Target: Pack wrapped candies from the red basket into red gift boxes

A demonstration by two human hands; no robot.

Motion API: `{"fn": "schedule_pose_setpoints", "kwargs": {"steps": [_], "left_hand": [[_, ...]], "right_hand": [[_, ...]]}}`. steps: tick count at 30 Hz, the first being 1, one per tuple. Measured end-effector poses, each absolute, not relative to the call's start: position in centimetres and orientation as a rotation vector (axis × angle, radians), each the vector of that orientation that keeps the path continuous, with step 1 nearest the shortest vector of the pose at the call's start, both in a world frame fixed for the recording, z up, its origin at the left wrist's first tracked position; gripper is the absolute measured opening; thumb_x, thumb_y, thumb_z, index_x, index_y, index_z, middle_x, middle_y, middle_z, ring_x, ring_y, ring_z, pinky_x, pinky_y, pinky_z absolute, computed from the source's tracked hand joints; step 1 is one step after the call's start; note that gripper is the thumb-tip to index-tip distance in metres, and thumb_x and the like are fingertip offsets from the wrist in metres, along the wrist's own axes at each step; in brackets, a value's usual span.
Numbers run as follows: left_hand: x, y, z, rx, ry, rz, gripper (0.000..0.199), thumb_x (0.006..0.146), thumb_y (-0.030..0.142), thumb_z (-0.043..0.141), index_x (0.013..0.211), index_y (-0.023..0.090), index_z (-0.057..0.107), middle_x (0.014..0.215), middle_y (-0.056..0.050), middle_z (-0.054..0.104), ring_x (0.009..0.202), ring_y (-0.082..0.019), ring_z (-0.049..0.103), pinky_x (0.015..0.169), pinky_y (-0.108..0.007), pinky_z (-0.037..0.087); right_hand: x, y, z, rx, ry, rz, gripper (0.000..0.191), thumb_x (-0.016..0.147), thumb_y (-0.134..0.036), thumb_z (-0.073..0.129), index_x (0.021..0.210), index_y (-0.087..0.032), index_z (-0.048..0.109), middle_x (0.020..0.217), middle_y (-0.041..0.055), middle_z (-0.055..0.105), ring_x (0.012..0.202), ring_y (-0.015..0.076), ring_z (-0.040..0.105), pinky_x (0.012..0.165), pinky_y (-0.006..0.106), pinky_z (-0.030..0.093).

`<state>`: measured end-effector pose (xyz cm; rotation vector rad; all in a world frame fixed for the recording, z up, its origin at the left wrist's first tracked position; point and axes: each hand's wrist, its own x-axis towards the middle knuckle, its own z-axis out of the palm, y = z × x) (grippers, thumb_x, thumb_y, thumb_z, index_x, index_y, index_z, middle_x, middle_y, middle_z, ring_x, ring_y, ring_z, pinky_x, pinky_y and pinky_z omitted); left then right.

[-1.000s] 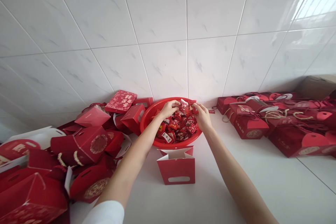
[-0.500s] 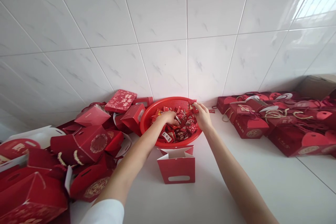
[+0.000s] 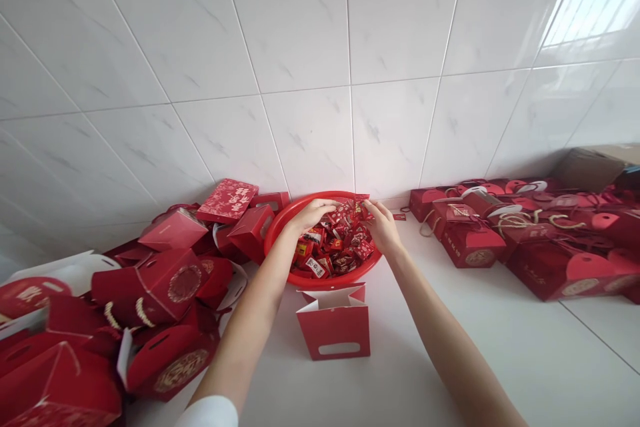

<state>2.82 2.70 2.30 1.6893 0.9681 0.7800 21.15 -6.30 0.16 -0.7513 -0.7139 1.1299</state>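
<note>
A red plastic basket point(image 3: 280, 255) by the wall holds many small wrapped candies point(image 3: 345, 260). Over its back left part is my left hand point(image 3: 314, 215), fingers pressed together and pointing right; wrapped pieces lie by the fingertips, and what they pinch is hidden. At the basket's right side, my right hand point(image 3: 383, 225) is closed on a red candy packet point(image 3: 362, 205), which sticks up past the fingertips. Just in front of the basket stands an upright red paper box point(image 3: 334, 330) with its top open and an oval cutout low on its front.
A heap of red gift boxes point(image 3: 150, 287), some with rope handles, covers the left side. More red boxes with cord handles point(image 3: 473, 240) stand in rows on the right. Behind them is a brown carton point(image 3: 585, 167). A tiled wall point(image 3: 310, 133) bounds the white counter point(image 3: 400, 373).
My left hand has come up out of the candies, back and slightly left. The right hand stays at the basket's right side with its packet. The view has shifted slightly.
</note>
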Motion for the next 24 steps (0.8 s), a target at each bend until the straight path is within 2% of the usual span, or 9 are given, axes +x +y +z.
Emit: {"fn": "schedule_pose_setpoints", "kwargs": {"steps": [7, 12, 15, 18, 21, 24], "left_hand": [[3.8, 0.6, 3.0, 1.884, 0.755, 0.834, 0.051, 0.077, 0.053, 0.077, 0.113, 0.018, 0.075, 0.121, -0.011, 0.075, 0.120, -0.031, 0.064, 0.108, -0.044, 0.047], [4.8, -0.3, 2.9, 2.018, 0.882, 0.879, 0.054, 0.083, 0.046, 0.075, 0.128, 0.018, 0.064, 0.138, -0.012, 0.064, 0.124, -0.029, 0.061, 0.100, -0.035, 0.052], [5.5, -0.5, 2.2, 2.039, 0.971, 0.859, 0.049, 0.091, 0.042, 0.066, 0.134, 0.019, 0.058, 0.129, -0.010, 0.067, 0.118, -0.025, 0.064, 0.095, -0.032, 0.052], [6.2, -0.5, 1.1, 2.137, 1.017, 0.586, 0.038, 0.086, 0.039, 0.070, 0.118, 0.020, 0.066, 0.107, -0.006, 0.074, 0.100, -0.024, 0.068, 0.087, -0.031, 0.052], [6.8, -0.3, 0.1, 2.305, 1.001, 0.281, 0.013, 0.073, 0.030, 0.077, 0.078, 0.020, 0.070, 0.080, -0.001, 0.071, 0.081, -0.022, 0.067, 0.077, -0.029, 0.051], [6.8, 0.0, -0.3, 2.363, 1.052, 0.189, 0.021, 0.068, 0.024, 0.075, 0.055, 0.021, 0.060, 0.057, 0.003, 0.060, 0.063, -0.019, 0.060, 0.067, -0.028, 0.048]], "right_hand": [[21.0, -6.9, 0.7, -0.708, -0.704, 1.183, 0.036, 0.057, -0.046, 0.087, 0.078, -0.023, 0.070, 0.089, 0.0001, 0.066, 0.085, 0.0172, 0.058, 0.069, 0.030, 0.059], [20.9, -7.0, 0.8, -0.709, -0.703, 1.205, 0.035, 0.055, -0.042, 0.088, 0.076, -0.021, 0.069, 0.082, -0.0008, 0.067, 0.079, 0.0176, 0.062, 0.065, 0.032, 0.058], [21.1, -6.4, 0.4, -0.738, -0.562, 1.098, 0.032, 0.055, -0.039, 0.085, 0.073, -0.021, 0.067, 0.073, -0.0021, 0.067, 0.071, 0.0161, 0.061, 0.061, 0.029, 0.054], [21.3, -5.7, 0.0, -0.720, -0.419, 0.998, 0.028, 0.055, -0.037, 0.082, 0.070, -0.023, 0.064, 0.068, -0.0032, 0.065, 0.067, 0.0153, 0.060, 0.060, 0.028, 0.052], [21.5, -5.4, -0.2, -0.698, -0.390, 0.986, 0.026, 0.056, -0.037, 0.081, 0.069, -0.023, 0.063, 0.069, -0.0032, 0.065, 0.068, 0.0152, 0.060, 0.063, 0.030, 0.052], [21.4, -5.5, -0.2, -0.708, -0.396, 0.991, 0.026, 0.056, -0.037, 0.081, 0.069, -0.023, 0.063, 0.068, -0.0042, 0.063, 0.067, 0.0144, 0.058, 0.061, 0.029, 0.051]]}}
